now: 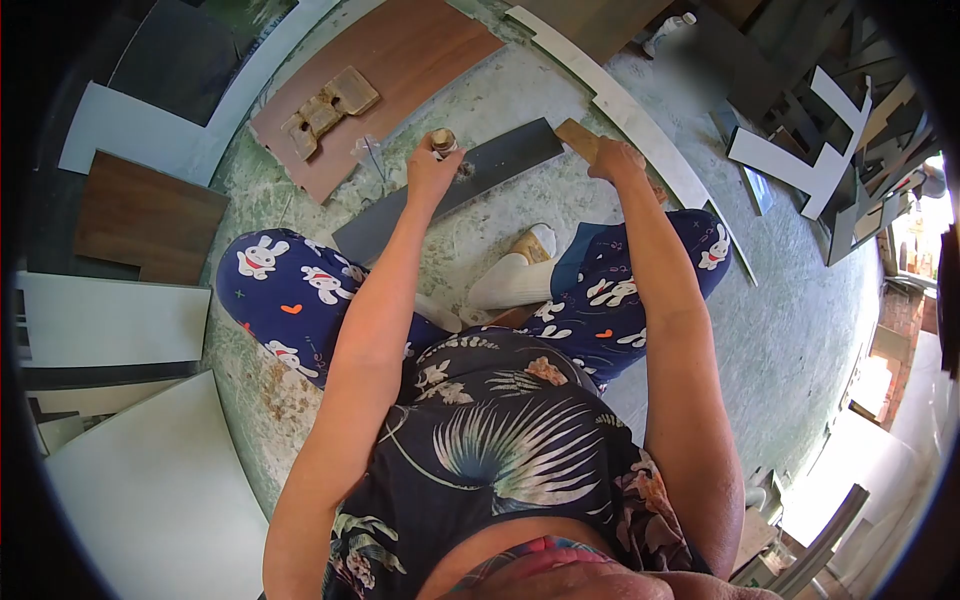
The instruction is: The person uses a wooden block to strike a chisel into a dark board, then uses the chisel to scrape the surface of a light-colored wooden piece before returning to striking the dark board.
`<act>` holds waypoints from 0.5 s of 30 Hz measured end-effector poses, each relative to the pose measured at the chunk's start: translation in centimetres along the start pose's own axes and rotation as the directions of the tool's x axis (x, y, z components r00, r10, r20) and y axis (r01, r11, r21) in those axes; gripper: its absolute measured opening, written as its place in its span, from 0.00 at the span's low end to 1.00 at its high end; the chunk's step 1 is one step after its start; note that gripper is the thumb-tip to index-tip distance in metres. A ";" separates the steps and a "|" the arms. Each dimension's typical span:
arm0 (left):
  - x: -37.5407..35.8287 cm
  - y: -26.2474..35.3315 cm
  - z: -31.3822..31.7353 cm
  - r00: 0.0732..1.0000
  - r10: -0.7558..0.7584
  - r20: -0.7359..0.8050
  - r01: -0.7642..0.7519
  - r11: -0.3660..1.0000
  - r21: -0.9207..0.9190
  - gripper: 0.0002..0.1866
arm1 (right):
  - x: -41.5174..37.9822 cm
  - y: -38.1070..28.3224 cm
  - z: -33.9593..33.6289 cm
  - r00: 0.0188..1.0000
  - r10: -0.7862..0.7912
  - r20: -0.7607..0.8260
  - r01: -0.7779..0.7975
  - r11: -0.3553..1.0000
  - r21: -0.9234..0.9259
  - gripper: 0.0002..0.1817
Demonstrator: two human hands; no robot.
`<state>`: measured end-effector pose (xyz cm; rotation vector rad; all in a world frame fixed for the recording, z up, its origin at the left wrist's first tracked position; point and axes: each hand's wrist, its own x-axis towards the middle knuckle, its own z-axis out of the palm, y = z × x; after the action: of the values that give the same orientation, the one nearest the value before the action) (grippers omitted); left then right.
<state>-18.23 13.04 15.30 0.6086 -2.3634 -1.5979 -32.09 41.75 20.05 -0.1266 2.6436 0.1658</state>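
A white-socked foot [515,275] rests just short of the dark grey board strip [452,188] lying on the concrete floor [520,100]. At the strip's middle the left hand [432,168] is closed around what looks like a small wooden-topped knob or bottle [442,140]. At the strip's far end the right hand [617,160] presses a wooden block [580,138], fingers curled over it. Beyond the strip lies a brown board [400,60] carrying wood offcuts [328,108].

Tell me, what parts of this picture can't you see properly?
Head view:
- The small tan-topped object in the left hand: the fingers wrap it, so its kind is unclear.
- The wooden piece under the right hand: the hand covers its near end.
- The grey board: the left forearm crosses its middle.
- The white bottle at the top: blurred and small.
- The white panel at lower left: cut off by the dark lens edge.
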 end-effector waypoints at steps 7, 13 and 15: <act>-0.5 2.2 -1.4 0.995 -0.088 -0.039 0.085 0.993 -0.077 0.19 | -0.1 0.3 -0.7 0.998 0.003 0.059 -0.005 0.999 0.034 0.31; -0.5 1.3 -1.0 0.998 -0.063 -0.022 0.061 0.995 -0.077 0.17 | -0.9 -0.1 -2.1 0.998 -0.055 -0.036 0.059 0.990 0.130 0.35; -0.5 1.3 -0.8 0.998 -0.058 -0.024 0.056 0.995 -0.077 0.17 | -1.7 -0.3 -2.7 0.989 -0.088 -0.121 0.111 0.975 0.195 0.37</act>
<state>-17.70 13.02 16.85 0.6824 -2.2740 -1.6844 -31.82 41.13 23.22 -0.2054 2.7391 -0.1463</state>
